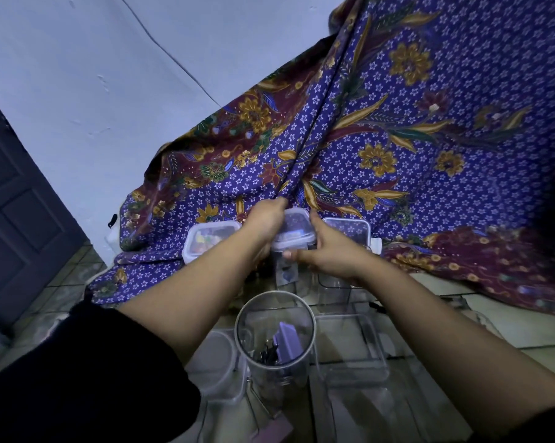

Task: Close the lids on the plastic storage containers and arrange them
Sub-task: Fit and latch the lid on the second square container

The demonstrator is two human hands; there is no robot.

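Gripping a tall clear container (293, 251) by its lidded top, both hands are clamped on it: left hand (265, 223) over the lid's far-left corner, right hand (328, 251) wrapped round the near-right side, thumb against the front wall. The container is upright at the middle of the tiled floor (509, 330), against the patterned purple cloth (429, 139).

Left of it: a lidded box (210, 239) with coloured contents, on the cloth's lower edge. Right of it: a second lidded container (349, 230). Nearest the camera: an open round jar (274, 340) holding a purple item and dark clips, between a shallow tub (217, 366) and an open rectangular bin (352, 346).
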